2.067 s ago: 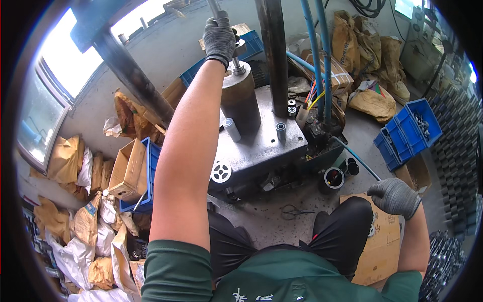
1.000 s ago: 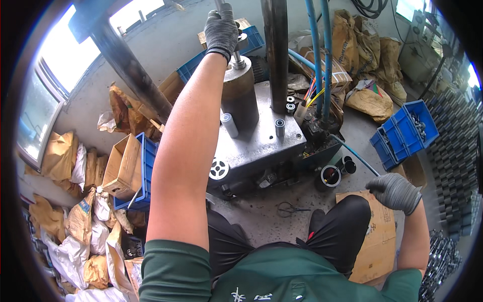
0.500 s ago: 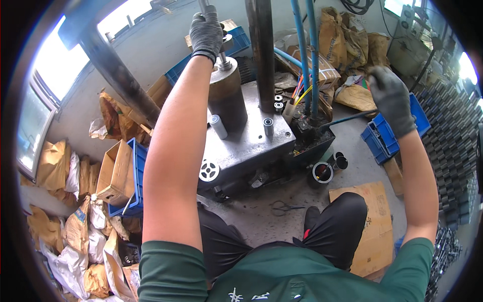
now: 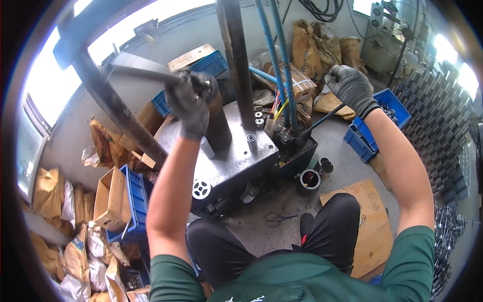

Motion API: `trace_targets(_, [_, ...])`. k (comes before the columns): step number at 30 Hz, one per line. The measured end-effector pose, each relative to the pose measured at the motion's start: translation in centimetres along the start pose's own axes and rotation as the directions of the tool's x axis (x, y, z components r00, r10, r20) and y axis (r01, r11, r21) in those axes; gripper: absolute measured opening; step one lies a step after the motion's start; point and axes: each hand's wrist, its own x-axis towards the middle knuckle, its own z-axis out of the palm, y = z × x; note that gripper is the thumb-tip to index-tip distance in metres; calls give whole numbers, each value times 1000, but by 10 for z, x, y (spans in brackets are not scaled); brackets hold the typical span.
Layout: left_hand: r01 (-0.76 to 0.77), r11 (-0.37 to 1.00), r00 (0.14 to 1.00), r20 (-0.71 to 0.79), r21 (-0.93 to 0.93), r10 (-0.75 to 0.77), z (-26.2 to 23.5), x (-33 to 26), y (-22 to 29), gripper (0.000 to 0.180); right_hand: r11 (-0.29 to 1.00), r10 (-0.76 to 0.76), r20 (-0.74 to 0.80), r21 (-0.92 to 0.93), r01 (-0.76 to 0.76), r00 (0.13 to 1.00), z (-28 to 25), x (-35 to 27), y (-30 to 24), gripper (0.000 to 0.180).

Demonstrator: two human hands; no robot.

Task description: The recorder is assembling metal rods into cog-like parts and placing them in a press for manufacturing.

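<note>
Left gloved hand clamped atop dark cylinder, steadying it; right gloved hand closed round lever, far right.

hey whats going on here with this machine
A person in grey gloves sits at a metal press on a workshop floor. The left hand grips the top of a dark cylinder standing on the press table, beside a dark bar. The right hand is closed on the upper end of a thin black lever that slants down to the machine's right side. Blue crates, cardboard boxes and sacks lie around it.
</note>
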Motion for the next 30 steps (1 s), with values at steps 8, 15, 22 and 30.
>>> trace_targets(8, [656,579,658,-10,-484,-753,-6,-212,34,62,973,-163,-147,139,183,976,-6,-63,0,18])
trace_targets(15, [811,-16,82,140,-585,-987,-50,-264,-49,40,850,-397,-180,296,435,900,-25,-164,-38,18])
trace_targets(22, [815,-78,74,237,-574,-969,-82,-267,-104,40,647,-322,-278,633,425,905,53,-227,-142,34])
trace_targets(30, [841,-188,-53,268,-508,-962,-66,-270,-92,51,105,335,274,940,-325,901,169,-283,-142,41])
